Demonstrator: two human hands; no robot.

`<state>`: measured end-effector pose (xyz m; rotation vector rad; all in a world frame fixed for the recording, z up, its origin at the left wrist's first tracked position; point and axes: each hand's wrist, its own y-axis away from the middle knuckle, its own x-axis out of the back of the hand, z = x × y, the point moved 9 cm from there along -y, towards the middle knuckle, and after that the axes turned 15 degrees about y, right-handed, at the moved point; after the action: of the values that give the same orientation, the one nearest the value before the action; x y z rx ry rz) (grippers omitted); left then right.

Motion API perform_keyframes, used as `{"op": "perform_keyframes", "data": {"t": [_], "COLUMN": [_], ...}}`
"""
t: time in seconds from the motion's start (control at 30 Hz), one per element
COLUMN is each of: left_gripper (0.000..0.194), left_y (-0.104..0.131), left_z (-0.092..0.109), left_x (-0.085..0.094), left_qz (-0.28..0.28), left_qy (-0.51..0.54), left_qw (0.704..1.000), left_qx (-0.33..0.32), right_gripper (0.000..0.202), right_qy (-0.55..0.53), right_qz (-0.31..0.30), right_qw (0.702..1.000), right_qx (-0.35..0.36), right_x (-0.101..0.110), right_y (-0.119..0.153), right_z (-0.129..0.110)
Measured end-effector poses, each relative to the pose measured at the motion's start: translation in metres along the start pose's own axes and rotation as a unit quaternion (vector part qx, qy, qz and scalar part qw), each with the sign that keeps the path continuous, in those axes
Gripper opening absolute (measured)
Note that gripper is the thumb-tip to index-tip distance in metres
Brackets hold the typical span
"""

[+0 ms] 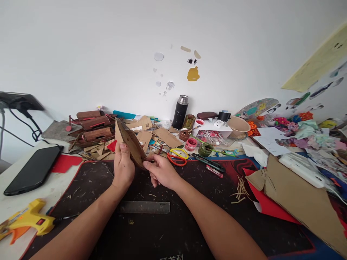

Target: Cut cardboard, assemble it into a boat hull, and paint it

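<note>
A folded cardboard piece point(132, 142), shaped like a small boat hull with a pointed upper end, is held up above the dark mat. My left hand point(124, 164) is closed around its left side, thumb pressed on the outer wall. At its lower right end, the thumb and fingers of my right hand point(161, 169) pinch the edge; part of the fingertips is hidden. Below both hands, a clear ruler point(145, 207) lies flat on the dark mat point(151, 234). Scissors point(177, 156) with yellow and red handles rest just beyond my right hand.
Brown model boats point(94, 126) stand at the back left beside cardboard scraps point(165, 136). Open paint jars point(191, 143) and a black flask point(180, 112) are behind. A yellow glue gun point(32, 218) and phone point(34, 169) lie left, a cardboard sheet point(300, 195) right.
</note>
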<state>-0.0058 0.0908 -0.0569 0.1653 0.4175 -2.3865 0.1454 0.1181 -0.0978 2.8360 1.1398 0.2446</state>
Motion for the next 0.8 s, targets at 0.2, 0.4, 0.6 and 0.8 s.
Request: {"op": "perform_keyframes", "data": {"t": [0.2,0.4,0.6,0.8], "left_gripper": [0.073,0.079,0.079,0.077], "left_y": [-0.0032,-0.0047,-0.0069,-0.0074], "left_z": [-0.0026,0.0011,0.0001,0.0057], "left_x": [0.0063,0.0052,0.0072,0.0052], "left_qz": [0.023,0.021,0.024,0.022], "left_qy": [-0.003,-0.01,-0.025,-0.015], "left_qw": [1.0,1.0,0.999,0.999], "left_qx": [0.011,-0.001,-0.01,-0.033], "right_gripper": [0.033,0.036,0.041,0.041], "right_qy": [-0.005,-0.019,-0.022,-0.021], "right_qz": [-0.012,-0.022,-0.023,-0.029], "right_qw": [1.0,1.0,0.999,0.999], "right_qx": [-0.008,-0.006,-0.022,-0.038], "right_x": [-0.0022,-0.0031,-0.0033,-0.0044], "right_y": [0.0008,0.001,0.0017,0.0038], "right_z": [0.0007,-0.0007,0.0003,-0.001]}}
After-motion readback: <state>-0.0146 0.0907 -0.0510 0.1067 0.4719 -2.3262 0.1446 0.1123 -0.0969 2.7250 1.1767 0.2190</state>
